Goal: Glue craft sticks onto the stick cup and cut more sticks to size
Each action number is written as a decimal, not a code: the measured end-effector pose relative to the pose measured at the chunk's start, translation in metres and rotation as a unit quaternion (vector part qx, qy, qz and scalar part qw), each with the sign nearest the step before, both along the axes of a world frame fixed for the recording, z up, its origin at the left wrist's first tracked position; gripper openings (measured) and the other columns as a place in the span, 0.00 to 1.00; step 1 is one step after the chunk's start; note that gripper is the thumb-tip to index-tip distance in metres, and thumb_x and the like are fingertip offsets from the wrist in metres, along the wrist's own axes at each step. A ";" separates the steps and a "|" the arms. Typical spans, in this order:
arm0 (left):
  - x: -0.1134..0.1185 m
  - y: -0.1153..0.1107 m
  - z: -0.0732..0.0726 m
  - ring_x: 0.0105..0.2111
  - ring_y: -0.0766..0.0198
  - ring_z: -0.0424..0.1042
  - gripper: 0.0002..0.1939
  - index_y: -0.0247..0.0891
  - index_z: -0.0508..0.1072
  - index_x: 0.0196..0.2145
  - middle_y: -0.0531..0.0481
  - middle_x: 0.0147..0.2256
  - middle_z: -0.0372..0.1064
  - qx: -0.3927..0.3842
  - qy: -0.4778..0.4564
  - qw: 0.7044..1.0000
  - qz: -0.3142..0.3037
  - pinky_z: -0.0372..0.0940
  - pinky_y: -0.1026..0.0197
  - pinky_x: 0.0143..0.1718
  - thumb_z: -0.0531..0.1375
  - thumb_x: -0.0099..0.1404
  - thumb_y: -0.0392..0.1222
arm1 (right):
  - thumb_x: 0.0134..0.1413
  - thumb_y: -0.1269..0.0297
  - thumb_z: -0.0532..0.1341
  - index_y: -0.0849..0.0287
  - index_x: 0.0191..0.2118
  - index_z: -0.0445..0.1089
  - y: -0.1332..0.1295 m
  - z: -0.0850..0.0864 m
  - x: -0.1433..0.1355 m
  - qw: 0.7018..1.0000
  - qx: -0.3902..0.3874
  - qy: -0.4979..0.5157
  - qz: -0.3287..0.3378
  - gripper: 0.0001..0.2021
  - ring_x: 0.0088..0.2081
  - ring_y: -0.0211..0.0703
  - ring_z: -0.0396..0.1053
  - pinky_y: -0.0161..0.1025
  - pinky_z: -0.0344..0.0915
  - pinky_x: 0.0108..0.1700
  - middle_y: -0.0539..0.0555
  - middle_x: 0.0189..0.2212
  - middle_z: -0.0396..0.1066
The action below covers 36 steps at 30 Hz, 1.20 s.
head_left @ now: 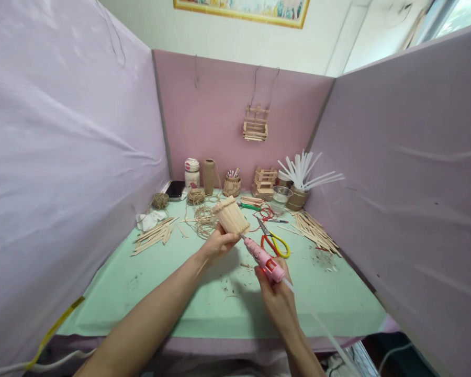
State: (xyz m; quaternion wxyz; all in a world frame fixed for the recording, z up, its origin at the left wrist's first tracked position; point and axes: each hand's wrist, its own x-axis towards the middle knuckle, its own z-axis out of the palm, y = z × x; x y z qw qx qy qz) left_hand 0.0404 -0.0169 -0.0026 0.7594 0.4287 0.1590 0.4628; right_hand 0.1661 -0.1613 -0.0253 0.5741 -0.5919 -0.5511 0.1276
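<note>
My left hand (220,244) grips a small holder made of wooden sticks (231,215), tilted above the table, with twine bands near its two ends. In my right hand (275,285) is a pink hot glue gun (264,259), fingers wrapped round its body. Its metal nozzle points up and left, at the lower edge of the stick holder; whether it touches I cannot tell. A white glue stick or cord trails from the gun's back end. Just beyond the gun lie scissors (273,241) with red and yellow handles.
Loose wooden sticks lie left (155,235) and right (316,230) on the green tablecloth (160,298). Loose twine (204,221), green-handled pliers (249,207) and a clear cup (281,197) sit farther back. White glue sticks (301,170) stand in a pot. Fabric walls enclose three sides.
</note>
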 end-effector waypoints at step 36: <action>-0.001 -0.002 0.003 0.50 0.51 0.70 0.40 0.38 0.63 0.57 0.43 0.47 0.74 -0.019 -0.011 1.000 -0.006 0.58 0.49 0.57 0.65 0.45 0.25 | 0.61 0.58 0.55 0.55 0.33 0.61 0.004 -0.001 0.000 1.000 0.014 -0.023 -0.008 0.08 0.32 0.42 0.60 0.39 0.59 0.36 0.49 0.32 0.56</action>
